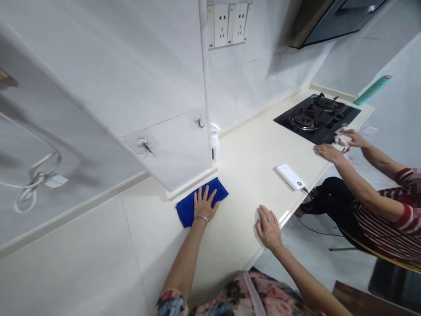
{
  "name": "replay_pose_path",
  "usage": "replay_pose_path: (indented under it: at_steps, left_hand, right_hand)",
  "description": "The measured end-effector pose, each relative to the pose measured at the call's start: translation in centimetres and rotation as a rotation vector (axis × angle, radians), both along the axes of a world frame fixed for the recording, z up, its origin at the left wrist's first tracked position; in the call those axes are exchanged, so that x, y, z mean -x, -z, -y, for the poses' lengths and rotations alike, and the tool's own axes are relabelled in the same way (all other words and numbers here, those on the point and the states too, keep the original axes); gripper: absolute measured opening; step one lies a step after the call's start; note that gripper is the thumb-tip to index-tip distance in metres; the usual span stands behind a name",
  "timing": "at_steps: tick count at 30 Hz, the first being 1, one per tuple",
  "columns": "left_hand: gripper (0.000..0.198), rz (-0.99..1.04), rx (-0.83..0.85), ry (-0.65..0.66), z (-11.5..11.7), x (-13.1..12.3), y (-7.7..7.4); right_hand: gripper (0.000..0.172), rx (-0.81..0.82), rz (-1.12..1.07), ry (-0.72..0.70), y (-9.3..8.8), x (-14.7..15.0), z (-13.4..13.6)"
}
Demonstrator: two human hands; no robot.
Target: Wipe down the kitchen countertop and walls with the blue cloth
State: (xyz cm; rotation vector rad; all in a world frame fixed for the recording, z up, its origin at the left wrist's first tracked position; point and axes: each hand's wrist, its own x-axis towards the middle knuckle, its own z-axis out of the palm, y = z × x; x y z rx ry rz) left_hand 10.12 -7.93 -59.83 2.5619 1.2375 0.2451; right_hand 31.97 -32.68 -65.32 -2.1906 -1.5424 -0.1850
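My left hand [204, 205] lies flat with its fingers spread on a blue cloth [186, 208], pressing it to the pale countertop [230, 228]. The cloth sits against the base of a tiled wall corner. Near the counter's front edge, my right hand [269, 228] rests on the surface with its fingers stretched out and nothing in it. Behind the cloth, a white spray bottle [214, 142] stands upright beside the wall corner, partly hidden by it. A white power bank [290, 177] with a cable lies beyond my right hand.
Another person in a striped top sits at the right; one hand [357, 139] holds a crumpled pale cloth [343, 139] by the black gas hob [317, 118]. A green roll [373, 90] stands at the far end. Two hooks [144, 142] and sockets [229, 26] are on the walls.
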Motion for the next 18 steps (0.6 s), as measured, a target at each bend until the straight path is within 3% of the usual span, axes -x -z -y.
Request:
replay_pose_path:
  at_steps: [4,9,14,18]
  left_hand:
    - [0.058,0.002,-0.058,-0.039,-2.5,-1.9,0.4]
    - [0.056,-0.048,-0.091,-0.082,-3.2,-2.9,0.3]
    - [0.061,-0.137,-0.027,-0.086,-2.3,-2.8,-0.5]
    - [0.065,-0.168,-0.008,-0.093,0.3,-1.1,-0.7]
  right_hand:
    - [0.056,0.020,0.000,0.012,-0.3,-0.2,-0.1]
    - [0.053,0.019,0.011,0.017,-0.6,-0.2,-0.3]
    - [0.048,-0.016,0.036,0.029,-0.4,-0.2,-0.5]
    - [0.048,-0.031,0.044,0.034,-0.2,-0.3,-0.6]
